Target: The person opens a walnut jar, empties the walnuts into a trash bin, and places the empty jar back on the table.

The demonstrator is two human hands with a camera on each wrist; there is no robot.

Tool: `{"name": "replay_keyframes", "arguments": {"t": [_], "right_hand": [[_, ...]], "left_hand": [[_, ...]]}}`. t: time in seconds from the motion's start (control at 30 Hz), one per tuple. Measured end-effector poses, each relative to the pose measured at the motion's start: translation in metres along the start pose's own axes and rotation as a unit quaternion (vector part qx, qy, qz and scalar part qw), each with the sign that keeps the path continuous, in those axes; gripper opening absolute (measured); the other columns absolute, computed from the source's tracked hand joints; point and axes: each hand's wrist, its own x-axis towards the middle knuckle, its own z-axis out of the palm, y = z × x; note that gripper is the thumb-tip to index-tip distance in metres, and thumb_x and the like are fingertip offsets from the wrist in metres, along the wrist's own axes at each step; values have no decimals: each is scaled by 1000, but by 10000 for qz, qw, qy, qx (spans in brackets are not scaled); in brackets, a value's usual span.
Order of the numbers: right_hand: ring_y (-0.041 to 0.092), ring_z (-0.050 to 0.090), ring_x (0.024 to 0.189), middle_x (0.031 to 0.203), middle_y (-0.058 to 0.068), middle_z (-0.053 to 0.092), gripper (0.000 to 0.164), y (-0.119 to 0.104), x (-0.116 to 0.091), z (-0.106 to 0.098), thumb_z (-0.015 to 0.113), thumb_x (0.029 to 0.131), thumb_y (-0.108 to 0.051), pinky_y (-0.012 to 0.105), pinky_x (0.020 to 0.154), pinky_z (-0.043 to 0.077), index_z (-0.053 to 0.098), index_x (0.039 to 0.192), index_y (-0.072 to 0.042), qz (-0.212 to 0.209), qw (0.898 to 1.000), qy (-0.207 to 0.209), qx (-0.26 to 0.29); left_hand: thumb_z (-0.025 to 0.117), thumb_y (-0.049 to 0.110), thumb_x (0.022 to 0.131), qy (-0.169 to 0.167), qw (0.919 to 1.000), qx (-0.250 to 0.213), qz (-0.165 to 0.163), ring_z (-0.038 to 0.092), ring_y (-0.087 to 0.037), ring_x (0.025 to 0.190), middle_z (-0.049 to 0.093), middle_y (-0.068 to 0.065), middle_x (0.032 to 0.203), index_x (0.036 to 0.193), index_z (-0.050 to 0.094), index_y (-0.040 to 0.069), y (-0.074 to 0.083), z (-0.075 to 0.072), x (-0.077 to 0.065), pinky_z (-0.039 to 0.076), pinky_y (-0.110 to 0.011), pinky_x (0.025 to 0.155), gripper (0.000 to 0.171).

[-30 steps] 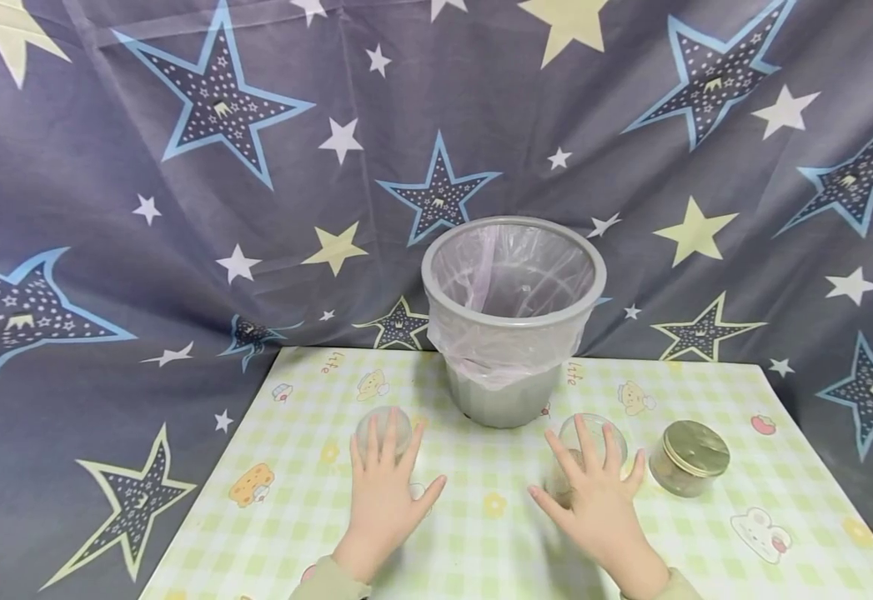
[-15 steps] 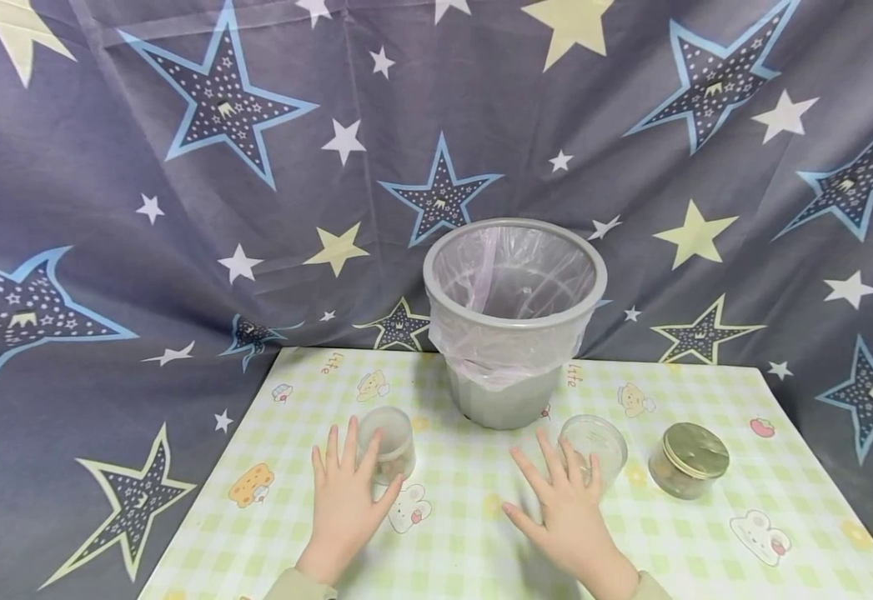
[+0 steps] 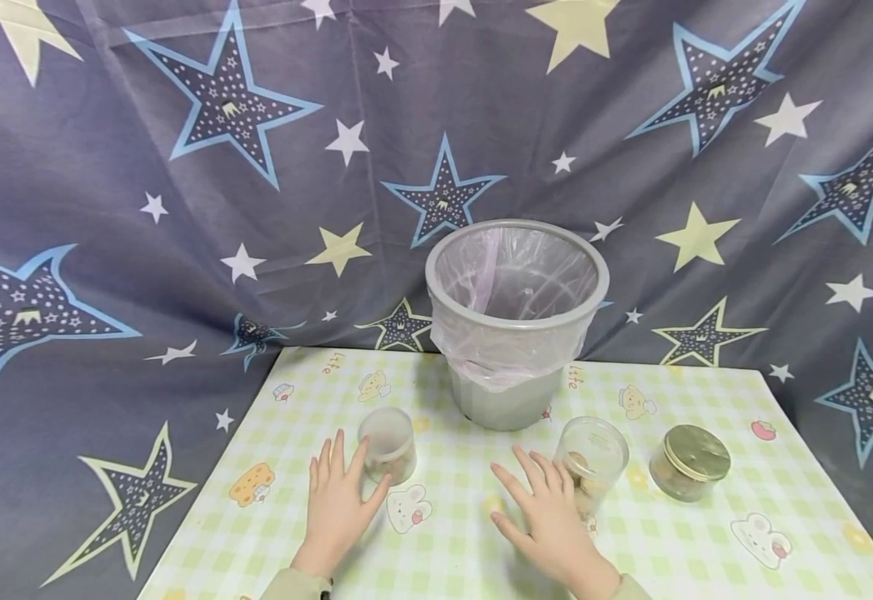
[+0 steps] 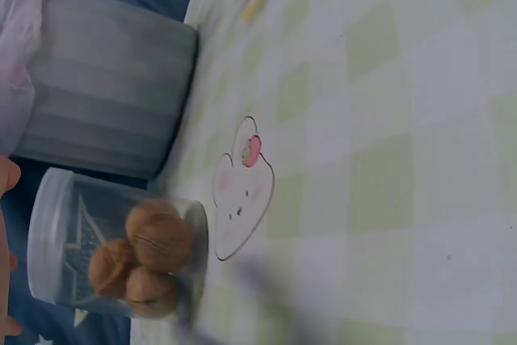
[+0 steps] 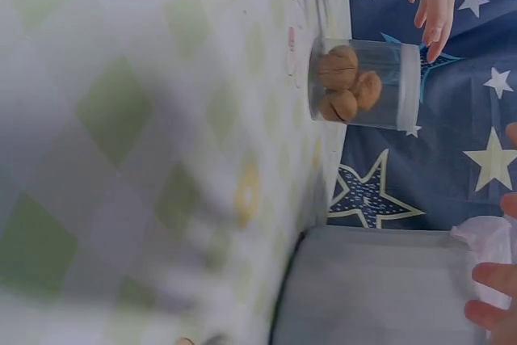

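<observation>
My left hand (image 3: 336, 504) hovers over the table with fingers spread, just in front of a clear jar (image 3: 389, 454) with a frosted whitish lid. Walnuts (image 4: 159, 236) lie in the bottom of that jar, best seen in the left wrist view. The right hand (image 3: 552, 525) holds nothing; its loosely extended fingers overlap the left side of a second clear jar (image 3: 603, 450) in the head view. Round brown pieces show inside this one. In the right wrist view a few fingertips (image 5: 493, 280) of the right hand appear at the edge.
A grey bin (image 3: 504, 400) lined with a thin pinkish bag stands at the back middle. To the right sits a third jar (image 3: 689, 462) with a gold-green lid. The table has a green checked cover (image 3: 451, 542); a starry curtain (image 3: 301, 208) hangs behind.
Both hands have moved left and back toward the person, away from above the two clear jars. More of both jars shows. The right fingers have drawn closer together.
</observation>
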Motion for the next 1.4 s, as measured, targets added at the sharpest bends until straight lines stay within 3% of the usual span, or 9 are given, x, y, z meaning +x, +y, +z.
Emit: {"name": "replay_keyframes", "arguments": {"t": [0.23, 0.5, 0.73, 0.9, 1.13, 1.3, 1.4], "right_hand": [[37, 45, 120, 139, 20, 44, 51, 1, -1, 9, 59, 89, -38, 62, 96, 37, 51, 134, -15, 230, 9985, -396, 287], [34, 49, 117, 141, 21, 42, 51, 6, 1, 18, 60, 91, -33, 59, 94, 44, 48, 137, -14, 704, 9907, -796, 852], [35, 50, 116, 140, 20, 42, 51, 8, 2, 22, 61, 91, -30, 59, 94, 43, 48, 137, -13, 1060, 9834, -914, 1155], [33, 53, 113, 139, 20, 44, 50, 10, 7, 27, 59, 92, -34, 55, 89, 47, 49, 136, -13, 1290, 9787, -952, 1283], [36, 54, 114, 139, 20, 45, 51, 12, 17, 34, 58, 92, -35, 54, 91, 47, 49, 136, -12, 1379, 9742, -1047, 1446], [37, 54, 114, 137, 21, 46, 49, 15, 24, 38, 59, 91, -32, 53, 91, 48, 50, 134, -11, 1294, 9774, -975, 1362], [38, 53, 116, 136, 21, 47, 50, 16, 28, 40, 58, 91, -33, 53, 94, 46, 50, 134, -11, 1271, 9783, -950, 1329]], "left_hand": [[62, 43, 86, -50, 9996, -205, -185, 29, -50, 133, 27, -31, 147, 140, 43, 7, -5, 12, 2, 26, -65, 106, 68], [68, 40, 83, 61, 9919, -1086, -649, 35, -45, 132, 33, -32, 144, 146, 16, -7, -6, 22, 9, 33, -56, 107, 94], [71, 40, 81, -330, 9851, -1273, -1113, 41, -46, 127, 32, -32, 145, 146, 10, -8, -11, 34, 13, 44, -57, 96, 102], [71, 42, 80, -626, 9772, -1499, -1370, 39, -49, 127, 33, -33, 144, 146, 13, -7, -15, 42, 15, 42, -61, 96, 101], [78, 33, 76, -655, 9636, -2253, -1281, 37, -45, 131, 37, -26, 144, 149, 15, 1, -19, 50, 17, 32, -61, 105, 102], [81, 27, 73, -554, 9538, -2749, -1076, 39, -39, 133, 41, -21, 143, 149, 16, 5, -21, 55, 22, 30, -55, 109, 102], [82, 28, 73, -524, 9463, -2982, -1133, 38, -38, 133, 41, -21, 143, 148, 16, 5, -22, 59, 26, 30, -54, 110, 103]]}}
